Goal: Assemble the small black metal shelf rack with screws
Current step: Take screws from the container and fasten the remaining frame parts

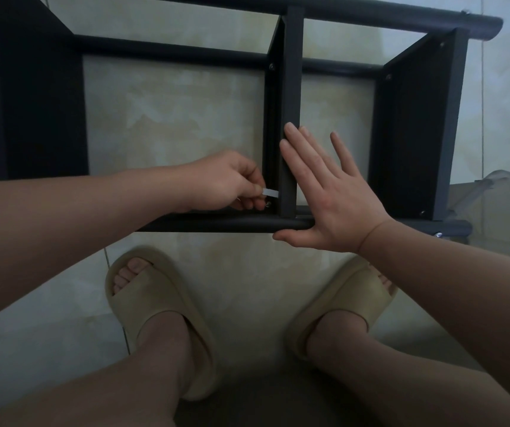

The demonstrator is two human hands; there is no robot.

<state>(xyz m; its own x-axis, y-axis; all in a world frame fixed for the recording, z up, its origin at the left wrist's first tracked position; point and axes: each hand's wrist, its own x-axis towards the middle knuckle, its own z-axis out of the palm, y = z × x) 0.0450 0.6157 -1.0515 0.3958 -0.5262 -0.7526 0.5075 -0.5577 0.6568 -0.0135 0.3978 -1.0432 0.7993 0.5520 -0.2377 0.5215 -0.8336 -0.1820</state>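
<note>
The black metal shelf rack (417,124) lies on its side on the tiled floor, its shelves standing on edge between round tubes. My left hand (223,183) pinches a small flat silver wrench (269,192) at a screw (268,204) low on the middle shelf panel (290,118), just above the near tube (216,224). My right hand (327,192) is flat and open, fingers straight, pressing against the right face of that middle panel, thumb along the near tube. Other screw heads show on the panels.
My two feet in beige slippers (155,309) stand on the pale tiled floor (179,124) just in front of the rack. A clear plastic object (500,192) sits at the right edge beside the rack's end.
</note>
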